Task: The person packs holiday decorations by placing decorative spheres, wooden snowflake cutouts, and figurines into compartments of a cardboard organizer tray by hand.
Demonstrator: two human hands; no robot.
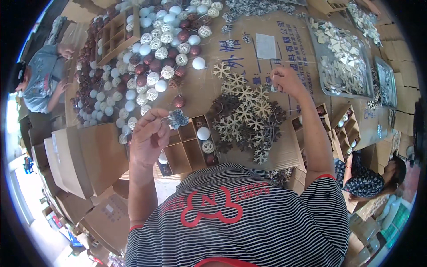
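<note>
My left hand (149,138) pinches a small silvery snowflake ornament (178,118) just above a brown divided box (187,149). The box holds a white ball (203,133), a wicker ball (207,146) and a dark red ball (211,157). My right hand (287,81) is raised over the cardboard-covered table (249,49), with its fingers pinched on something small, a thin string or loop I cannot make out. Between the hands lies a heap of pale and dark wooden snowflakes (247,115).
A big spread of white, wicker and dark red balls (147,62) covers the table's left. Metal trays of pale cut-outs (342,60) lie at right. More divided boxes (344,127) stand nearby. Cardboard cartons (84,155) are stacked at left. One person (42,80) sits at left, another (369,178) at right.
</note>
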